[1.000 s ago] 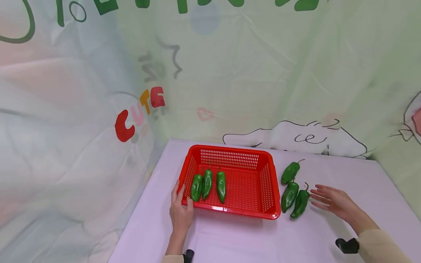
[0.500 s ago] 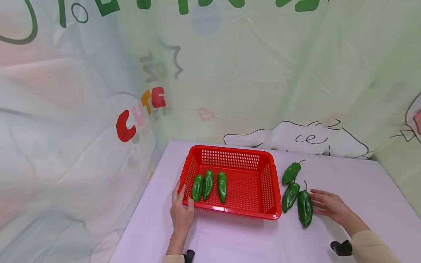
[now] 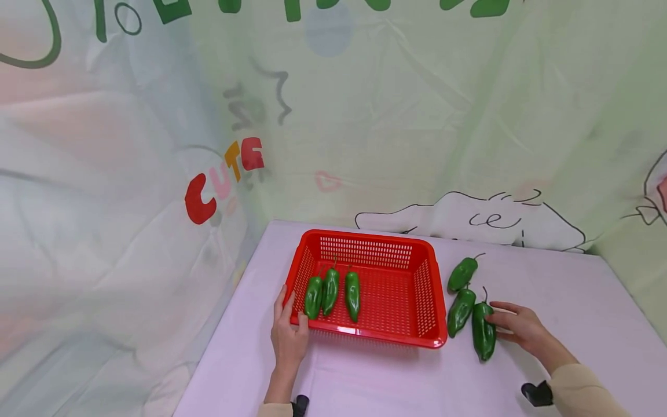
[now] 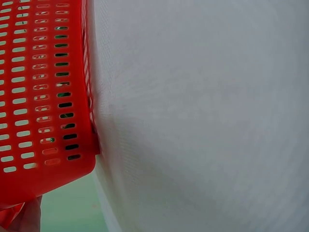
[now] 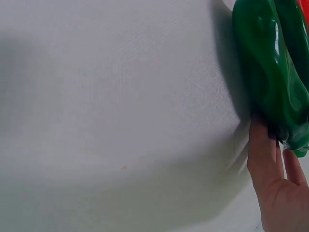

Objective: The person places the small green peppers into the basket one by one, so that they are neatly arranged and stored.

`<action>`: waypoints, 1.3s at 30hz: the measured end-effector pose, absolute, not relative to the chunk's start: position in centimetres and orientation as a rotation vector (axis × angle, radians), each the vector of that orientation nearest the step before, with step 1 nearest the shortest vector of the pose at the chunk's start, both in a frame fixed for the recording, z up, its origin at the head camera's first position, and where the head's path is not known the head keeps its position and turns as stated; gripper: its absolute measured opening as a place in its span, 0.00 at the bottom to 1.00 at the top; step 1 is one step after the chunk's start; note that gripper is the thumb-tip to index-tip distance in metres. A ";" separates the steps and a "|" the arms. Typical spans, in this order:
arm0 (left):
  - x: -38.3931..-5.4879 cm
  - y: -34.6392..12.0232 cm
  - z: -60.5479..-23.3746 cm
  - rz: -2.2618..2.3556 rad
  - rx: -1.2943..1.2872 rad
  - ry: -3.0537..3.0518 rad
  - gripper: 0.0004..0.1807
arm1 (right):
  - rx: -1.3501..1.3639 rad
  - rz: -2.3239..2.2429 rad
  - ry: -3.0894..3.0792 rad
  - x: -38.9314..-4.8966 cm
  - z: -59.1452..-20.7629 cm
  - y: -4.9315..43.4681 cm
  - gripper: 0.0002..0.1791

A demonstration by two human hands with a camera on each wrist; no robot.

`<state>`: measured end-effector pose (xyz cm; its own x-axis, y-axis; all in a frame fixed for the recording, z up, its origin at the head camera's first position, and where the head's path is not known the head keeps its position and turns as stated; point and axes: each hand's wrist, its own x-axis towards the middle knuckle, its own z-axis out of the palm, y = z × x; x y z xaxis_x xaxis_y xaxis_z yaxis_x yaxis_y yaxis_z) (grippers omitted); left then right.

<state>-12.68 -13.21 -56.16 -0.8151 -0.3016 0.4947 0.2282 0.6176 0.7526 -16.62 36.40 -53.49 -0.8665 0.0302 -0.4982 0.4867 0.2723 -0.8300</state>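
Observation:
A red plastic basket (image 3: pixel 385 335) with slotted sides holds several green peppers, lying side by side in its left part, such as one pepper (image 3: pixel 352 296). My left hand (image 3: pixel 289 341) grips its near left corner, fingers along the outside and thumb at the rim. In the left wrist view the basket's wall (image 4: pixel 43 121) fills the left side. To the right of the basket, my right hand (image 3: pixel 523 330) pinches the upper part of the nearest green pepper (image 3: pixel 483 341). In the right wrist view, fingers (image 5: pixel 260 154) reach beneath that pepper (image 5: pixel 265 63), their tips hidden.
Two more green peppers lie between the basket and my right hand: a middle pepper (image 3: pixel 461 313) and a farther pepper (image 3: pixel 462 274). The pale tabletop (image 3: pixel 375 382) meets a printed cloth backdrop (image 3: pixel 365 127) behind and at the left.
My right hand has moved left onto the nearest pepper, which has turned and shifted slightly toward me. One digit now overlaps its top. The left hand and basket stay put.

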 end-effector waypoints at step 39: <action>-12.7 -13.3 -56.3 -1.166 0.070 -2.256 0.29 | 0.305 -1.737 2.175 -19.3 -45.0 34.8 0.39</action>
<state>-12.67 -13.27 -56.28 -0.8232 -0.3043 0.4793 0.2151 0.6141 0.7594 -19.34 34.76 -45.01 -0.9193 -0.0437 -0.3912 0.3718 0.2294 -0.8995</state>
